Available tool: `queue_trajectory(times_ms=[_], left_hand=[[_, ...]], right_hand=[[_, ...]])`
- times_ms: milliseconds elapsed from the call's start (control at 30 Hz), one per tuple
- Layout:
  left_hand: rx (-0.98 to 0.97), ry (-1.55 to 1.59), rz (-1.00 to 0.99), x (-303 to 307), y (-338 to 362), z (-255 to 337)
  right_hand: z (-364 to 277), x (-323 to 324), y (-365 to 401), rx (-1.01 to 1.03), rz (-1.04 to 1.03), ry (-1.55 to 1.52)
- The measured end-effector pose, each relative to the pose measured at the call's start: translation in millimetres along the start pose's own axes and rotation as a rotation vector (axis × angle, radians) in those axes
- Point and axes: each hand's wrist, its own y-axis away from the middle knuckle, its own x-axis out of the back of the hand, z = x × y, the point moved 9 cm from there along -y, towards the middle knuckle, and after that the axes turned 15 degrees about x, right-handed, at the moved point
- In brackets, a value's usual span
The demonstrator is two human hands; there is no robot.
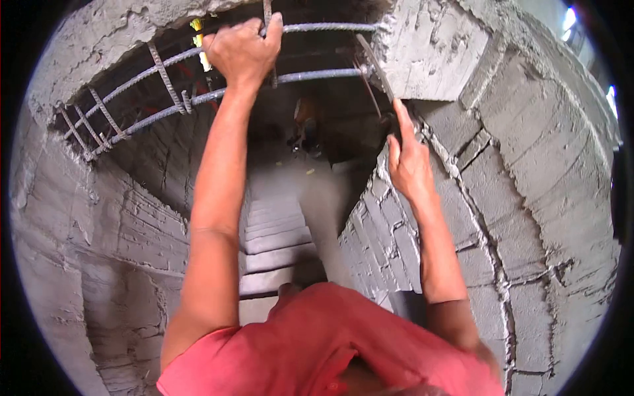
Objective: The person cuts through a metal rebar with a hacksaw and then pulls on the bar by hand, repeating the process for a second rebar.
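My left hand (pixel 243 54) is closed around the upper steel rebar (pixel 323 27), where a short crossbar meets it. Lower down, a second rebar (pixel 317 75) runs roughly parallel across the gap. My right hand (pixel 411 165) is closed on the lower end of a long, narrow metal tool (pixel 378 66), with the index finger stretched along it. The tool slants up toward the concrete block (pixel 432 49) where the rebars end. Its grip is hidden in my palm.
Rough concrete steps (pixel 277 237) descend below me between cast concrete walls (pixel 528 198). A person (pixel 306 122) is in the dark area beneath the rebars. Short cross-ties (pixel 165 76) join the bars at left. Something yellow (pixel 197 30) shows behind the upper bar.
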Motion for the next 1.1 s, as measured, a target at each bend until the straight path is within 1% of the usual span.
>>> queue_trajectory(times_ms=[67, 100, 133, 167, 200, 233, 267, 333, 367, 400, 467, 500, 533, 567, 600, 633, 667, 700, 733, 767, 800, 867, 900, 933, 967, 1000, 1067, 1100], left_hand=[[-0.067, 0.052, -0.079, 2.4, 9.6, 1.3], [-0.104, -0.068, -0.104, -1.8, 8.8, 2.8], [-0.098, -0.008, -0.115, -0.5, 8.7, 2.5], [-0.074, -0.043, -0.113, -2.4, 12.7, 2.5], [-0.04, -0.089, -0.093, -7.3, 10.4, 2.2], [-0.011, -0.059, -0.058, -8.6, 10.6, 0.6], [-0.019, -0.064, -0.077, -10.2, 12.2, 0.1], [-0.056, -0.072, 0.007, -2.9, 10.7, 5.2], [-0.061, -0.147, -0.071, -10.9, 10.6, 1.1], [-0.021, -0.12, -0.191, -12.6, 10.2, -1.8], [-0.014, -0.104, -0.187, 1.1, 12.6, 4.4], [-0.031, -0.032, -0.127, 6.8, 11.7, 7.7], [-0.022, -0.043, -0.108, 6.4, 10.5, 9.8], [0.03, -0.037, -0.095, 8.0, 11.0, 10.3], [0.074, -0.031, -0.087, 9.4, 10.6, 9.1], [0.06, -0.018, -0.06, 10.5, 11.3, 11.0], [0.059, -0.026, -0.053, 7.9, 5.3, 7.2], [0.05, -0.049, -0.063, 6.0, 7.2, 7.2], [0.043, -0.071, -0.077, 5.3, 12.7, 7.6], [0.02, -0.07, -0.121, 6.6, 11.5, 9.2], [0.052, -0.043, -0.184, 6.5, 10.4, 5.2], [0.002, -0.034, -0.172, 5.4, 9.6, 4.7], [0.019, -0.021, -0.171, 4.0, 7.2, 6.1], [0.042, -0.014, -0.164, 3.8, 8.8, 6.5], [0.045, -0.039, -0.076, 6.9, 8.7, 7.8], [0.06, 0.006, -0.088, 6.8, 8.6, 6.4], [0.018, -0.055, -0.039, 6.9, 10.0, 9.5], [0.024, -0.028, -0.103, 3.9, 15.0, 10.6]], right_hand=[[-2.6, 15.6, 12.5, -0.109, -0.035, -0.033], [-3.5, 22.3, 35.5, -0.144, -0.081, -0.077], [-5.8, 37.9, 61.6, -0.1, -0.063, -0.011], [-9.4, 50.7, 93.1, -0.057, -0.06, 0.054], [-3.3, 54.1, 120.1, -0.125, -0.119, 0.017], [1.6, 52.2, 108.5, -0.087, -0.099, 0.014], [1.5, 47.7, 103.3, -0.08, -0.083, 0.006], [10.2, 26.5, 47.1, -0.119, -0.041, -0.051], [15.8, 19.8, 25.9, -0.081, -0.005, -0.058], [14.8, 14.9, 21.9, -0.043, 0.026, -0.077], [8.7, 21.4, 49.2, -0.219, -0.063, -0.073], [-9.9, 38.8, 71.6, 0.038, 0.035, 0.064], [-10.1, 44.1, 107.2, -0.027, -0.023, 0.053], [-7.8, 47.4, 133.3, -0.085, -0.086, 0.043], [-4.0, 46.6, 132.9, -0.093, -0.092, 0.055], [-3.1, 44.5, 122.7, -0.065, -0.064, 0.066], [3.4, 38.4, 96.1, -0.028, -0.031, 0.079], [1.8, 28.3, 63.1, 0.109, 0.031, 0.129], [11.1, 12.6, 41.8, -0.077, -0.024, -0.016], [6.3, 10.5, 23.5, 0.043, 0.074, 0.018], [9.9, 9.7, 27.0, -0.08, -0.009, 0.019], [-8.7, 25.8, 62.3, 0.046, 0.026, 0.031], [-11.7, 33.2, 96.3, -0.016, -0.053, 0.089], [-4.2, 38.5, 134.3, -0.104, -0.091, 0.07], [-3.5, 40.9, 132.3, -0.09, -0.082, 0.072], [-5.4, 40.4, 132.5, -0.101, -0.079, 0.065], [-0.3, 21.1, 70.4, 0.111, 0.019, 0.116], [8.4, 9.8, 34.7, -0.065, -0.037, 0.007]])
